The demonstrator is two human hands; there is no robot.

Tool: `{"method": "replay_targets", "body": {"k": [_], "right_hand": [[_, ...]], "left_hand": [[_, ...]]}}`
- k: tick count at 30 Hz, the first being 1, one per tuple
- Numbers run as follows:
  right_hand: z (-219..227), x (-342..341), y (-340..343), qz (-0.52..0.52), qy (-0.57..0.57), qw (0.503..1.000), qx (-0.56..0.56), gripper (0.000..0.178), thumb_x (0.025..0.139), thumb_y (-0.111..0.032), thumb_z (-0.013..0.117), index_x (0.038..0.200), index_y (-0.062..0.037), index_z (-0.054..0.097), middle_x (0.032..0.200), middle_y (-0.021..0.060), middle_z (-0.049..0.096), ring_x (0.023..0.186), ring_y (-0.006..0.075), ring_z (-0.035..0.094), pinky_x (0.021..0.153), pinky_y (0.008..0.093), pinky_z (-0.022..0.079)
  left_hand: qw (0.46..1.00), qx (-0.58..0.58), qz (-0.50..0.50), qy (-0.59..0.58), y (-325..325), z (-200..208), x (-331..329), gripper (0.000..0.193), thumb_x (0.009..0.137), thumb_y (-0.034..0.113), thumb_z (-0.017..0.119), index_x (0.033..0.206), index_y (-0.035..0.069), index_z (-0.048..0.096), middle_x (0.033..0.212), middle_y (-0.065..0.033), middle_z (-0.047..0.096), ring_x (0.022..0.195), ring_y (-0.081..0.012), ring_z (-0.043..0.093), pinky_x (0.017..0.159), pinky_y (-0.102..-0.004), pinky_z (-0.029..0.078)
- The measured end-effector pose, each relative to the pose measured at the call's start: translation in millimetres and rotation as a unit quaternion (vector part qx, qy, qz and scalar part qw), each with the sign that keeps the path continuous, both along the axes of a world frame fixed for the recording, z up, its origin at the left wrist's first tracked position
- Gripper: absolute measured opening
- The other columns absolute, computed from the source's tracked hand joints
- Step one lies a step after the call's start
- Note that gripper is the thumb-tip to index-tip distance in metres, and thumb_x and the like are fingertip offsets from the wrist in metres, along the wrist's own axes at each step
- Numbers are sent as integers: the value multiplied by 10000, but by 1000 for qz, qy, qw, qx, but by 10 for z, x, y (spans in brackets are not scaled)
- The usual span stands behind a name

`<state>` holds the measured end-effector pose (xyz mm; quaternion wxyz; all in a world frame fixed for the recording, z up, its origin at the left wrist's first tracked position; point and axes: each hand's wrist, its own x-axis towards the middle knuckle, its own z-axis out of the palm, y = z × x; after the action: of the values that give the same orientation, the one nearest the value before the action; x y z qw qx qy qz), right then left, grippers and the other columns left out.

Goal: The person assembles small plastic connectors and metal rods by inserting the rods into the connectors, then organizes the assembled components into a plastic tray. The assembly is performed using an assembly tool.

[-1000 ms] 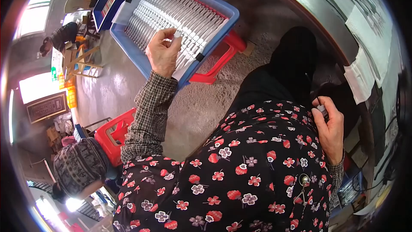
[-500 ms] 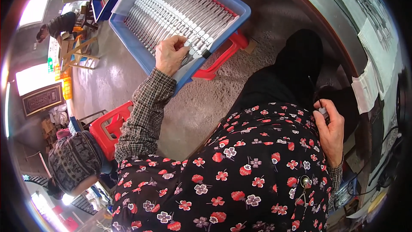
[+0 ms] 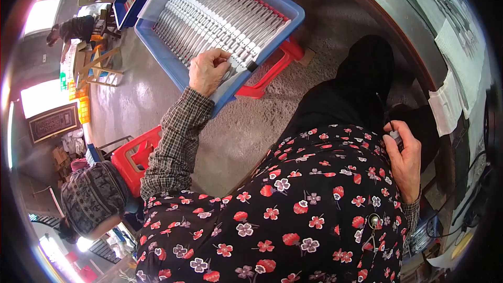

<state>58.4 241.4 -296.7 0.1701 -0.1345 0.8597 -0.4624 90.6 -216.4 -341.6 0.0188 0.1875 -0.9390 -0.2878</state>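
Rows of slim silvery metal pieces (image 3: 209, 18) with flat ends lie closely side by side in a blue plastic tray (image 3: 298, 14). At the tray's near end my left hand (image 3: 206, 72) is closed, thumb and fingers pinched at the end of one of these metal pieces. My fingers hide most of that piece. A black clip (image 3: 252, 66) grips the tray rim beside the hand. By my lap on the right, my right hand (image 3: 404, 161) is closed around a small grey tool (image 3: 396, 139) with a thin dark rod pointing up; the fingers partly cover it.
A red stool (image 3: 272, 72) stands beneath the tray, with another red stool (image 3: 137, 154) to the left. Right of me runs a worktable (image 3: 408, 18) bearing metal pieces and white cloths. One person (image 3: 94, 196) sits at lower left; another person (image 3: 78, 28) bends at far left.
My left hand stays at the tray's near end, its fingers shifted slightly over the piece they pinch. The far-left person has moved an arm. My right hand looks unchanged.
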Motion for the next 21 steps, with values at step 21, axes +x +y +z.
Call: {"method": "replay_targets", "body": {"k": [21], "right_hand": [[-101,102,106,-10,-34,999,14,154,927,-60,607,1054,23,580,752,32,554,669,80,480,602,251,414]], "left_hand": [[996,-33,-75,-45,38,45,25,204,824,63,701,1023,28,727,796,-113,716,737,-151,686,709,-290,536]]}}
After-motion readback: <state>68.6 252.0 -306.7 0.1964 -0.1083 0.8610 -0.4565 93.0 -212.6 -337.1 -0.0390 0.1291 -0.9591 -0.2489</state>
